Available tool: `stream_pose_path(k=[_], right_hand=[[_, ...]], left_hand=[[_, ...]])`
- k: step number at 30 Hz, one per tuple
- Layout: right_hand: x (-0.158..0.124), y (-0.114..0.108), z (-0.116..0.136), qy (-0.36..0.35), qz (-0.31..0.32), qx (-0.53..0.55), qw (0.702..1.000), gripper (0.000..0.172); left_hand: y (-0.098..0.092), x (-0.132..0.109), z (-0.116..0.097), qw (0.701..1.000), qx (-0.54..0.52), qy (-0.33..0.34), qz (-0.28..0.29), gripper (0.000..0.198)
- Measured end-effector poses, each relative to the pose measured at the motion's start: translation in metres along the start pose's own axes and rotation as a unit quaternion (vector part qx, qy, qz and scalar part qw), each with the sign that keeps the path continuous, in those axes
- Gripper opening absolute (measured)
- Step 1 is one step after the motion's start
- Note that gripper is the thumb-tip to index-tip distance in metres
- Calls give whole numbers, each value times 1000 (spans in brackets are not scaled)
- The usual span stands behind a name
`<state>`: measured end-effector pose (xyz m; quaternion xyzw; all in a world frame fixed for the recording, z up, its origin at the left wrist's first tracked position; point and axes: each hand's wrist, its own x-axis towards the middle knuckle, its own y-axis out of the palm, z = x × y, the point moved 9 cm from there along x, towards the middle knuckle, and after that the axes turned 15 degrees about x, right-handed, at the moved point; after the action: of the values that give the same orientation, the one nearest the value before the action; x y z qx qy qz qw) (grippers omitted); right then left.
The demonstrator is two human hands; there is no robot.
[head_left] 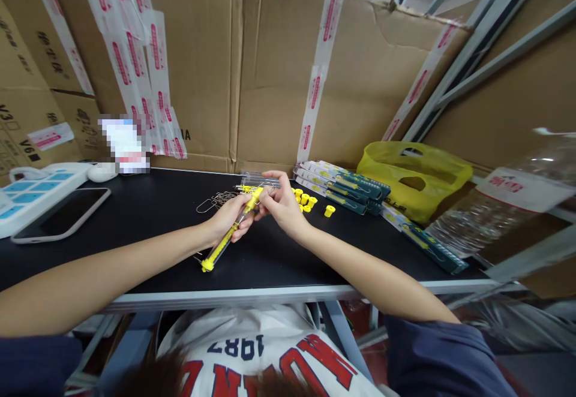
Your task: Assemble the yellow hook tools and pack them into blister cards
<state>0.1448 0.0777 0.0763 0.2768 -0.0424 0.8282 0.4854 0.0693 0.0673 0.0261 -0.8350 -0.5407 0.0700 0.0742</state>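
Observation:
My left hand [229, 218] is closed around a clear tube with yellow end caps [224, 244], held slanted above the black table [148, 223]. My right hand [281, 202] pinches the tube's upper yellow end, fingers pressed together. Just behind the hands lie thin wire hooks [215, 201] and more clear tubes [254, 178]. A cluster of small yellow caps [306, 200] sits right of my right hand.
Packaged green tools [346, 187] and a yellow plastic bag [416, 178] lie at the right. A phone [63, 212] and a white-blue power strip [33, 190] sit at the left. Taped cardboard boxes [270, 73] wall the back. Clear bags [508, 205] lie far right.

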Motion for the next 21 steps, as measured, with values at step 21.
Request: stream_pose_path(k=[21], right_hand=[[1,9,10,-18,95,-30,995,50]], left_hand=[[12,2,1,982,-115,-21,149,48]])
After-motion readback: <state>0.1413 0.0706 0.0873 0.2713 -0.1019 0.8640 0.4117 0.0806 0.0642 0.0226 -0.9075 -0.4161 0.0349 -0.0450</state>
